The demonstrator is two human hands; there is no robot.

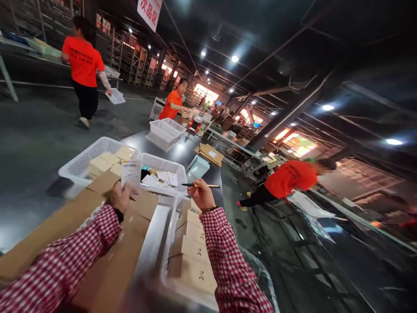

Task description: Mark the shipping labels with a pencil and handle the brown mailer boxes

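My left hand [119, 198] holds up a white printed slip with a barcode [130, 174] over an open cardboard box [97, 243]. My right hand [202, 194] grips a pen [201, 185] that points to the right. Both arms wear red-and-white checked sleeves. Below my right forearm a white mesh basket [171, 265] holds several small tan boxes [194, 250]. Beyond my hands, a second white basket [163, 167] holds papers, and a third basket [85, 158] on the left holds pale yellow boxes [107, 161].
A long dark table [182, 150] runs ahead with stacked white baskets [166, 130], a flat carton [209, 153] and a pale tray [198, 166]. Three persons in orange shirts work nearby: one walking at left [83, 61], one at the table's far end [172, 104], one bending at right [289, 176].
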